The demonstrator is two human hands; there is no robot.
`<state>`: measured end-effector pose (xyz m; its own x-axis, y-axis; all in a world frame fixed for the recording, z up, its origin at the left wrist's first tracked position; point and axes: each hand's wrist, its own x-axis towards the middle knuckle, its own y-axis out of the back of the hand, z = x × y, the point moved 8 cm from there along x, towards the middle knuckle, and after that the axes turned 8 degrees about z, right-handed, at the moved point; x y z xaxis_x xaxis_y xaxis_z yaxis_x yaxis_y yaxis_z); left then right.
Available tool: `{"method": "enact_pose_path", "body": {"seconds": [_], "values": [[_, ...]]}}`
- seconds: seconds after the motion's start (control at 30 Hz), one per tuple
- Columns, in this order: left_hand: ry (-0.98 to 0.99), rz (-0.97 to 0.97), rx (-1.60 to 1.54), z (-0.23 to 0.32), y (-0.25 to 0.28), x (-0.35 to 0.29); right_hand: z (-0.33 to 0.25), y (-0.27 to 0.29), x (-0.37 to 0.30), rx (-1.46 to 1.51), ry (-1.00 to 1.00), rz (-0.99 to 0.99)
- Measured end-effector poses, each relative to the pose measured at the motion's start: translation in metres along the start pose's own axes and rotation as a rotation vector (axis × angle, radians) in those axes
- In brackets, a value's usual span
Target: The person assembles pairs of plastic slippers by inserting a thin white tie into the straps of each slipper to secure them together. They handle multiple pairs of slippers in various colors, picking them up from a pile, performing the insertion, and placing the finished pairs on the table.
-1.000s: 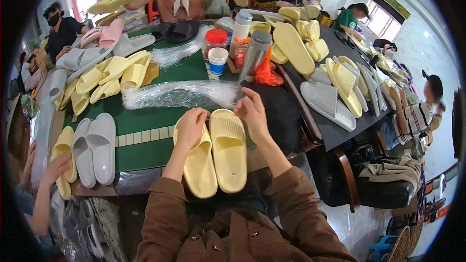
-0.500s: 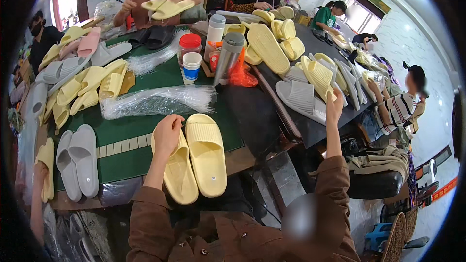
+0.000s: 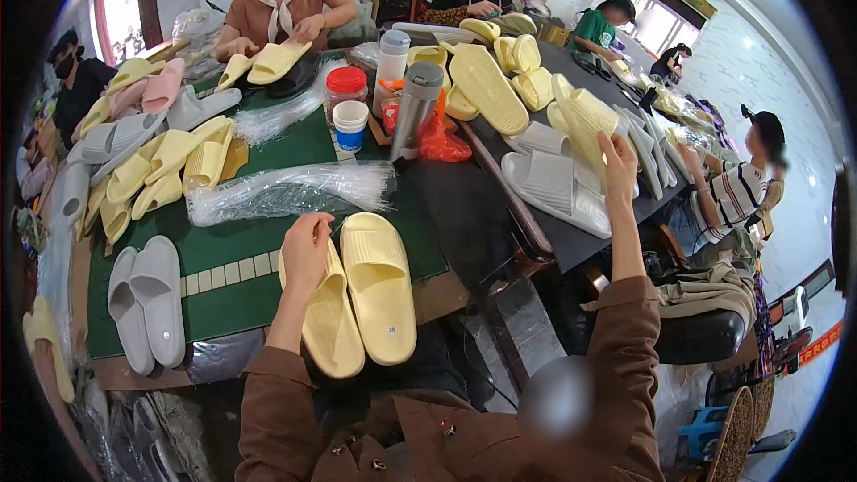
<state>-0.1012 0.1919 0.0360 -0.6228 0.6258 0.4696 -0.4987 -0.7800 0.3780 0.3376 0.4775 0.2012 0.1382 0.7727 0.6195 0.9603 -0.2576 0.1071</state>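
1. Along the near edge of the green-topped table (image 3: 234,308), a pair of yellow slippers (image 3: 379,290) lies side by side, open tops up and toes toward the far edge; their heels reach past the near edge. A small white label sits near the heel of the right slipper.
2. Over the front of the pair's left slipper is the left hand (image 3: 306,250), its fingers bent and drawn together; whether they grip anything cannot be told.
3. Out at the left part of the dark table (image 3: 582,252), the right hand (image 3: 618,162) pinches the edge of another yellow slipper (image 3: 582,116), thumb and fingers closed on it.
4. Just beside that slipper, toward the near left corner of the dark table, lies a grey slipper (image 3: 546,180).
5. Near the near left corner of the green-topped table, two grey slippers (image 3: 159,299) lie together, toes toward the far edge.
6. Beyond the pair, a bundle of clear plastic (image 3: 290,189) stretches across the green top.
7. By the right edge of the green top stand a paper cup (image 3: 350,125), a red-lidded jar (image 3: 345,94) and a steel bottle (image 3: 417,112).
8. At the far edge, a co-worker (image 3: 308,4) handles yellow slippers.
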Motion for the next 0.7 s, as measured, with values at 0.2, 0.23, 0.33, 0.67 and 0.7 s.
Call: {"method": "enact_pose_path", "body": {"seconds": [0.2, 0.23, 0.33, 0.67, 0.7], "values": [[-0.266, 0.141, 0.002, 0.046, 0.022, 0.002, -0.041, 0.009, -0.001, 0.107, 0.046, 0.012], [-0.317, 0.151, 0.038, 0.056, 0.028, 0.001, -0.047, 0.01, -0.002, 0.106, 0.038, -0.003], [-0.46, 0.141, 0.095, 0.089, 0.039, -0.014, -0.062, 0.005, -0.017, 0.081, 0.008, -0.046], [-0.246, -0.068, 0.271, 0.085, 0.035, -0.105, -0.015, 0.024, -0.073, -0.214, -0.083, -0.388], [-0.248, -0.078, 0.284, 0.081, 0.033, -0.109, -0.005, 0.032, -0.071, -0.238, -0.075, -0.362]]}}
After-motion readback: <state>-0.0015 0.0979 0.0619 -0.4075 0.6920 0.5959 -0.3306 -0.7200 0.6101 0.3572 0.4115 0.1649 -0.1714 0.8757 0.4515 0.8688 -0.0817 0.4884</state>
